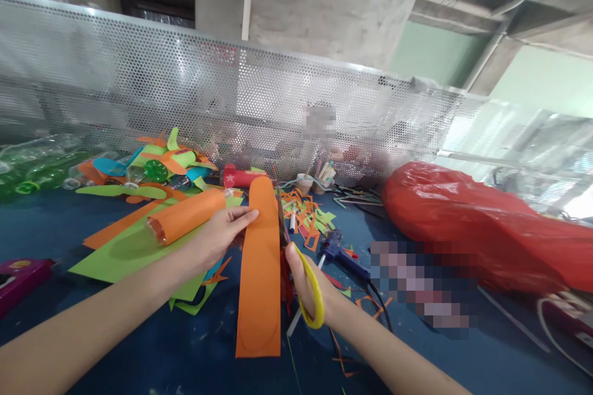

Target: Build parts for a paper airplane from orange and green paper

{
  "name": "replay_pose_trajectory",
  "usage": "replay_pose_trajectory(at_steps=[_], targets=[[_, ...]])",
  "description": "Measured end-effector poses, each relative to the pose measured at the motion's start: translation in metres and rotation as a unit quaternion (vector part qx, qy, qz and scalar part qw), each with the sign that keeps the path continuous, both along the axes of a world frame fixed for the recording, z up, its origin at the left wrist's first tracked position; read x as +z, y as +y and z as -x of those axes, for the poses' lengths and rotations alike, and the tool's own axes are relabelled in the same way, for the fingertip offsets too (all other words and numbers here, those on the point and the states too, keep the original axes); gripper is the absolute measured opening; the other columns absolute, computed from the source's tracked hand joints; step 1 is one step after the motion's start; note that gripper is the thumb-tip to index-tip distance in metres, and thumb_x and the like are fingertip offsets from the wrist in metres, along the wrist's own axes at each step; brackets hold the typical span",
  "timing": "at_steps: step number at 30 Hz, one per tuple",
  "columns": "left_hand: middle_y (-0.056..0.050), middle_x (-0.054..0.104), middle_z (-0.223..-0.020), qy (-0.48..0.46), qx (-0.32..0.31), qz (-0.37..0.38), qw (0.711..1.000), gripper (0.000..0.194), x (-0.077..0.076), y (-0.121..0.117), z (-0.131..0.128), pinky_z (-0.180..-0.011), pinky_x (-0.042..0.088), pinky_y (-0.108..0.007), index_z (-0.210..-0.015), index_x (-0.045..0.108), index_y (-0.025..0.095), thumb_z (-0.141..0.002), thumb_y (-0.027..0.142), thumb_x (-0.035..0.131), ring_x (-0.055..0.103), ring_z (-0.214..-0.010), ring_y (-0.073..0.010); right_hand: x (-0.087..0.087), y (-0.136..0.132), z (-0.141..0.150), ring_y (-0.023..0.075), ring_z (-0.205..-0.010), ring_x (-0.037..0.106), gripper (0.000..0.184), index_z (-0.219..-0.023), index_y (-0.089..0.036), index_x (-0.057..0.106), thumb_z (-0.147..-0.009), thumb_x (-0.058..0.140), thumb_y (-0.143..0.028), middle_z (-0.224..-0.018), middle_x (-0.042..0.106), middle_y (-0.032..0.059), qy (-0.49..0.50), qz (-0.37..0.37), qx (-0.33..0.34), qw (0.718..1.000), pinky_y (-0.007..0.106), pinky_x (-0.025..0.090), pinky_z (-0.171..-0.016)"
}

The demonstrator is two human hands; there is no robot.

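My left hand [227,231] pinches the left edge of a long orange paper strip [260,278], whose far end is rounded. A faint curved line shows near its square lower end. My right hand [303,274] is closed around scissors with yellow handles [315,296]; their blades run along the strip's right edge, near its upper half. Just left of the strip, a bottle wrapped in orange paper [188,216] lies on green paper sheets [125,257]. Beyond the strip's far end is a red roll with a white star [243,177].
Paper scraps [306,213] and a blue glue gun [345,257] with a cord lie to the right. A large red plastic bag [463,222] fills the far right. Plastic bottles [41,166] and coloured paper shapes sit back left, before a perforated metal screen [185,92]. A purple object [23,281] is at left.
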State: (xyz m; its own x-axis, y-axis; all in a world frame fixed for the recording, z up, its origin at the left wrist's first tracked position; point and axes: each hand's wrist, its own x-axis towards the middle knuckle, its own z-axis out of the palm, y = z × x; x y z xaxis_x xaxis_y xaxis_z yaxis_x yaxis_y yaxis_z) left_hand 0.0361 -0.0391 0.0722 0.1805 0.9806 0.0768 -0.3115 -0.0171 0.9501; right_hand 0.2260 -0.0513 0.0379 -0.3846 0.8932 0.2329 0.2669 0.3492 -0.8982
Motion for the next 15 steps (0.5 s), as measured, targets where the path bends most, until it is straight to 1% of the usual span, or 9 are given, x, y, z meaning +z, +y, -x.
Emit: replay_pose_trajectory(at_steps=[3, 7, 12, 15], targets=[[-0.007, 0.073, -0.081, -0.010, 0.001, 0.001, 1.000, 0.022, -0.0006, -0.0002, -0.0011, -0.061, 0.049, -0.028, -0.091, 0.071, 0.015, -0.077, 0.032, 0.070, 0.065, -0.065, -0.0173, -0.0016, 0.0009, -0.0003, 0.0223, -0.074, 0.061, 0.042, -0.079, -0.022, 0.065, -0.088, 0.041, -0.056, -0.072, 0.065, 0.0024, -0.009, 0.005, -0.002, 1.000, 0.032, 0.049, -0.071], [-0.006, 0.072, -0.078, -0.013, 0.005, -0.001, 1.000, 0.020, -0.0028, 0.0010, -0.0013, -0.062, 0.048, -0.028, -0.088, 0.072, 0.015, -0.078, 0.032, 0.069, 0.065, -0.065, -0.0168, -0.0047, 0.0025, 0.0006, 0.0235, -0.081, 0.061, 0.040, -0.083, -0.022, 0.065, -0.088, 0.042, -0.055, -0.076, 0.066, 0.0033, 0.002, 0.005, -0.008, 1.000, 0.032, 0.049, -0.073], [-0.006, 0.072, -0.077, -0.011, 0.011, -0.003, 1.000, 0.017, -0.0027, -0.0005, -0.0031, -0.061, 0.048, -0.027, -0.086, 0.072, 0.016, -0.078, 0.031, 0.069, 0.064, -0.063, -0.0168, -0.0055, 0.0027, 0.0019, 0.0234, -0.077, 0.060, 0.042, -0.079, -0.022, 0.064, -0.088, 0.041, -0.056, -0.071, 0.063, 0.0042, 0.008, 0.014, -0.022, 1.000, 0.033, 0.050, -0.072], [-0.004, 0.071, -0.075, -0.005, 0.015, 0.004, 1.000, 0.017, -0.0012, -0.0028, -0.0050, -0.058, 0.046, -0.025, -0.086, 0.072, 0.017, -0.078, 0.031, 0.069, 0.062, -0.062, -0.0148, -0.0041, 0.0019, 0.0021, 0.0235, -0.077, 0.060, 0.044, -0.078, -0.021, 0.064, -0.087, 0.041, -0.057, -0.071, 0.063, 0.0047, 0.003, 0.011, -0.027, 1.000, 0.033, 0.050, -0.073]])
